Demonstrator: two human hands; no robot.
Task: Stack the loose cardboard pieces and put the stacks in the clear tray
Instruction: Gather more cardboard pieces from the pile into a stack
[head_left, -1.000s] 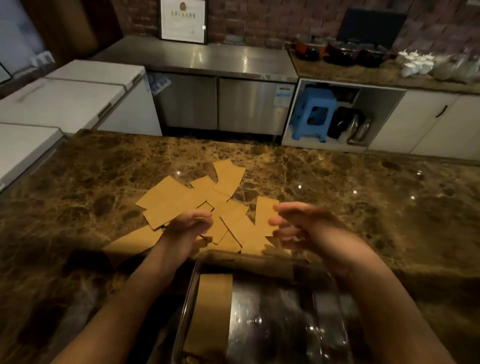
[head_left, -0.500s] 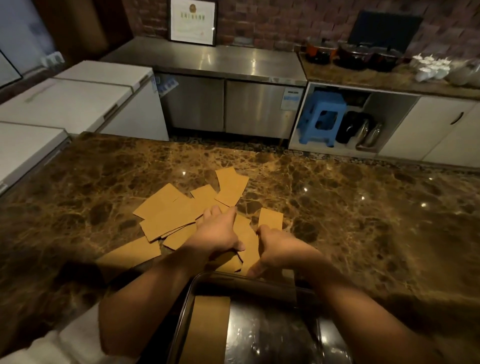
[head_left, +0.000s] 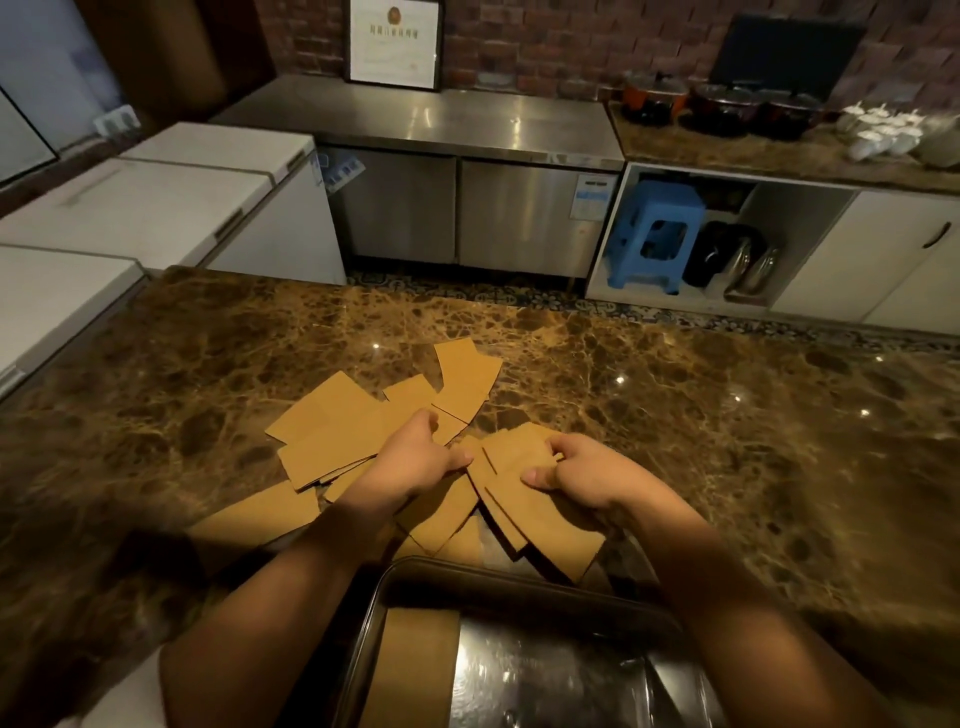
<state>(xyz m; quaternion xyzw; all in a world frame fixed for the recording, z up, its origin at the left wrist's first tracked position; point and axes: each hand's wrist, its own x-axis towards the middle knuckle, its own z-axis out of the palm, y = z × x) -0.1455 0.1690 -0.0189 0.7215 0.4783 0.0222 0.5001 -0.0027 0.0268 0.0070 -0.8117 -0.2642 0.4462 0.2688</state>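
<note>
Gripping a fanned bunch of cardboard pieces (head_left: 524, 499), the right hand (head_left: 582, 475) pinches them thumb on top, just past the clear tray (head_left: 519, 577). The left hand (head_left: 415, 462) lies curled on the loose pile (head_left: 337, 431) on the marble surface (head_left: 701, 441); its fingertips are hidden, so any grip is unclear. One stack (head_left: 415, 670) in the tray is cut off below.

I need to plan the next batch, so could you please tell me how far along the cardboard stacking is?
Early still. Done: one stack lies in the tray. In hand: the right hand grips a fanned bunch of pieces just beyond the tray, and the left hand pinches its edge. Left: many loose pieces lie scattered on the counter.
</note>
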